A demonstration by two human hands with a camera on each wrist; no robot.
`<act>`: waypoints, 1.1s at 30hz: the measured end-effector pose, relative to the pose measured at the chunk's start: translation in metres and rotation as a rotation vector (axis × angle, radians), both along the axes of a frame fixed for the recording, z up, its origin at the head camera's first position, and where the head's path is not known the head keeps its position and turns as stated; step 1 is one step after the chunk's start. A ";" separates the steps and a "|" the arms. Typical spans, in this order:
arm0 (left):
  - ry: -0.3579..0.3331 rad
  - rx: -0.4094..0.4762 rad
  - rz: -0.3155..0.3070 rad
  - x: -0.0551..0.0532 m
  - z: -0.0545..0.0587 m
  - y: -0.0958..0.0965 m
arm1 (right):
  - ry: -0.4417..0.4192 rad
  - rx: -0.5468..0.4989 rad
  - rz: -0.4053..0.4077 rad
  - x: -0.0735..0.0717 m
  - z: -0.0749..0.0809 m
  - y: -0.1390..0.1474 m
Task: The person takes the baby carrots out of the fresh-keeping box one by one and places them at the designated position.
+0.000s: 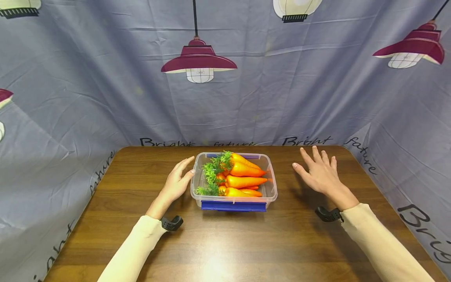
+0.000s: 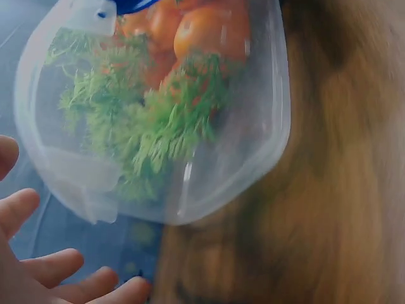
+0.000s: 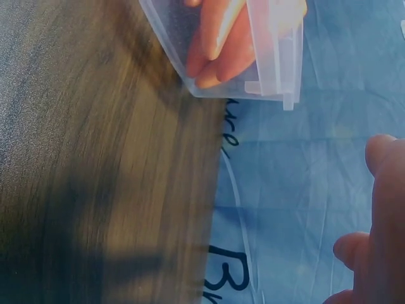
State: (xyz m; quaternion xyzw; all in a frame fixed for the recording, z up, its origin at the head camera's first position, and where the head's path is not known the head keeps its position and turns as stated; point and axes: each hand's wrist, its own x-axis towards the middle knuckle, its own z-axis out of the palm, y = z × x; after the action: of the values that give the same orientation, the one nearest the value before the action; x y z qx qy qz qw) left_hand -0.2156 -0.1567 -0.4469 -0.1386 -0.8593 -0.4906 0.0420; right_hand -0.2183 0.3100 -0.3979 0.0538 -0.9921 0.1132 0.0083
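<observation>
A clear plastic container [image 1: 195,188] with a blue clip along its front side stands on the table, without a lid over it. Inside lie several orange carrots [image 1: 243,181] with feathery green tops [image 1: 211,172] toward the left. My left hand [image 1: 177,181] is at the container's left side, fingers loosely extended, the thumb close to the rim. In the left wrist view, its fingers [image 2: 54,266] are spread beside the container's end. My right hand [image 1: 320,172] hovers to the right of the container with fingers spread and nothing in it.
The brown wooden table [image 1: 232,246] reaches back to a grey-blue cloth backdrop [image 1: 246,105] printed with lamps and lettering. Black bands [image 1: 172,223] sit at both wrists, beside cream sleeves [image 1: 135,246].
</observation>
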 end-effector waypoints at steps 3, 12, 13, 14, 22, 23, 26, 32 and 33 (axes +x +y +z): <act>-0.051 0.084 -0.018 0.000 -0.008 0.006 | 0.002 0.003 -0.002 0.001 0.000 0.001; -0.071 0.133 0.035 0.005 -0.023 0.018 | 0.017 -0.030 0.001 -0.001 0.002 -0.002; -0.060 0.128 0.046 0.005 -0.023 0.018 | 0.017 -0.039 0.004 -0.001 0.002 -0.003; -0.056 0.129 0.056 0.006 -0.023 0.019 | 0.016 -0.048 0.009 -0.002 0.003 -0.004; -0.054 0.148 0.089 0.008 -0.023 0.019 | 0.046 -0.101 0.037 -0.006 0.006 -0.012; -0.056 0.153 0.094 0.008 -0.024 0.019 | 0.050 -0.104 0.042 -0.006 0.006 -0.013; -0.053 0.167 0.096 0.009 -0.025 0.019 | 0.058 -0.114 0.053 -0.008 0.006 -0.015; -0.061 0.175 0.106 0.009 -0.026 0.022 | 0.066 -0.151 0.088 -0.011 0.008 -0.024; -0.060 0.177 0.109 0.008 -0.026 0.023 | 0.070 -0.163 0.100 -0.012 0.009 -0.027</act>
State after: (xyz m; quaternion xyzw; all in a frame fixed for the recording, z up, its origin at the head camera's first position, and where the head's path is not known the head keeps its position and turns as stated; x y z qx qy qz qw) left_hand -0.2072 -0.1341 -0.4733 -0.0726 -0.8198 -0.5653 0.0552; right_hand -0.2304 0.2826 -0.3889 0.1065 -0.9748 0.1917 0.0419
